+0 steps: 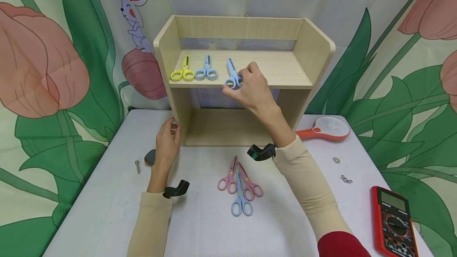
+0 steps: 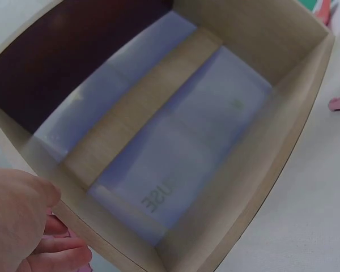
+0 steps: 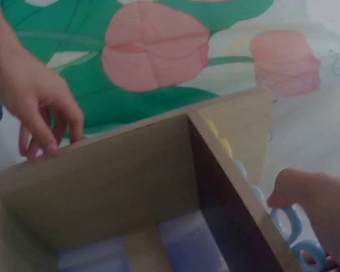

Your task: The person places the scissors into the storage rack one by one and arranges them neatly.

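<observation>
On the upper board of a small wooden shelf [image 1: 235,117] lie yellow scissors [image 1: 182,75], blue scissors [image 1: 205,71] and a second pair of blue scissors [image 1: 231,68], blades pointing to the back. My right hand [image 1: 255,88] holds the handles of that second pair between thumb and fingers at the board's front edge. In the right wrist view, its thumb is close to the blue handle loops [image 3: 290,225]. My left hand [image 1: 168,142] rests at the shelf's left side panel, fingers loosely bent. Two pink scissors [image 1: 228,179] and blue scissors [image 1: 241,201] lie on the table before the shelf.
An orange-handled brush [image 1: 326,128] lies right of the shelf, with a washer [image 1: 336,160] and a wing nut [image 1: 345,179] nearer. A red multimeter [image 1: 394,221] sits at the right edge. A bolt [image 1: 137,166] and a dark rounded object [image 1: 150,157] lie left.
</observation>
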Tool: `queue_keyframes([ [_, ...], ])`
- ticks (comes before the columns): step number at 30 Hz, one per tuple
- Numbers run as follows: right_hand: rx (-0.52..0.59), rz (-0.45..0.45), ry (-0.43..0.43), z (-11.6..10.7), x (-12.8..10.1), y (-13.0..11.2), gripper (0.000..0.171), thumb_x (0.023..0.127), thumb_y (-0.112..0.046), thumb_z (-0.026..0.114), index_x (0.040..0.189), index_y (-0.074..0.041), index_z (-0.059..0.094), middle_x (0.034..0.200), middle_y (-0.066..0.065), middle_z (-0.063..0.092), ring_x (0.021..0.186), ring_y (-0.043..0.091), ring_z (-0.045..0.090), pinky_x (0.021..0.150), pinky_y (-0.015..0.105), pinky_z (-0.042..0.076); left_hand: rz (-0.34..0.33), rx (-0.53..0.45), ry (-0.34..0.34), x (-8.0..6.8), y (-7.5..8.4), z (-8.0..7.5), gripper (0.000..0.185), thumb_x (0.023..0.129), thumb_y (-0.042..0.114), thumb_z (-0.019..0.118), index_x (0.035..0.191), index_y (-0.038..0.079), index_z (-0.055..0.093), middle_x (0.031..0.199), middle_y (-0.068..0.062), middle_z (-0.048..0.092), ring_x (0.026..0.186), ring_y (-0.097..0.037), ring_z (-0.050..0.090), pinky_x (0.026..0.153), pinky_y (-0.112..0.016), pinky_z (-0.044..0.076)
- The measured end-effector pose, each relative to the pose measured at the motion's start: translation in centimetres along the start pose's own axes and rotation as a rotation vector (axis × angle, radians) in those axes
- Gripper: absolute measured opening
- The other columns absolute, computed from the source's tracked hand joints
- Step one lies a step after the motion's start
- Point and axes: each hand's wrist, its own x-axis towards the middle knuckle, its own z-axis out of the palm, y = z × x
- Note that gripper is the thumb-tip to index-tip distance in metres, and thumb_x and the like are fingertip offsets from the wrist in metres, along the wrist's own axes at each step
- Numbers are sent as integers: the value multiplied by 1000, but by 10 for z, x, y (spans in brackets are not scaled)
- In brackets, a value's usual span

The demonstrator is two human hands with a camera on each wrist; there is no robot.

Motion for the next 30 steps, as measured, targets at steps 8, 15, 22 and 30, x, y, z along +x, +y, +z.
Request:
queue_keyframes([
  [8, -13, 122, -254, -6, 26, 4, 72, 90, -55, 68, 131, 4, 62, 127, 16, 52, 111, 26, 49, 94, 37, 49, 4, -5, -1, 0, -3, 1, 39, 101, 12, 58, 136, -5, 52, 112, -26, 63, 98, -38, 70, 83, -49, 62],
  [15, -34, 103, -300, -3, 36, 6, 72, 93, -57, 61, 136, 1, 59, 132, 15, 50, 123, 26, 47, 107, 38, 45, 3, -6, -5, 1, -3, 1, 39, 101, 14, 59, 135, -4, 52, 112, -25, 62, 99, -38, 70, 84, -48, 62],
  [22, -30, 93, -237, -2, 31, 5, 79, 92, -58, 63, 143, 0, 51, 137, 15, 46, 125, 29, 44, 106, 39, 44, -2, -1, -6, 1, -4, 1, 39, 101, 13, 58, 136, -5, 51, 112, -26, 63, 99, -38, 70, 84, -48, 62],
  [30, 32, -207, 168, 8, -24, 7, 68, 83, -44, 80, 127, 4, 61, 114, 20, 54, 106, 35, 50, 95, 46, 43, 4, -4, -4, 2, -3, 1, 40, 101, 12, 59, 136, -5, 51, 112, -26, 62, 99, -38, 69, 84, -48, 62],
])
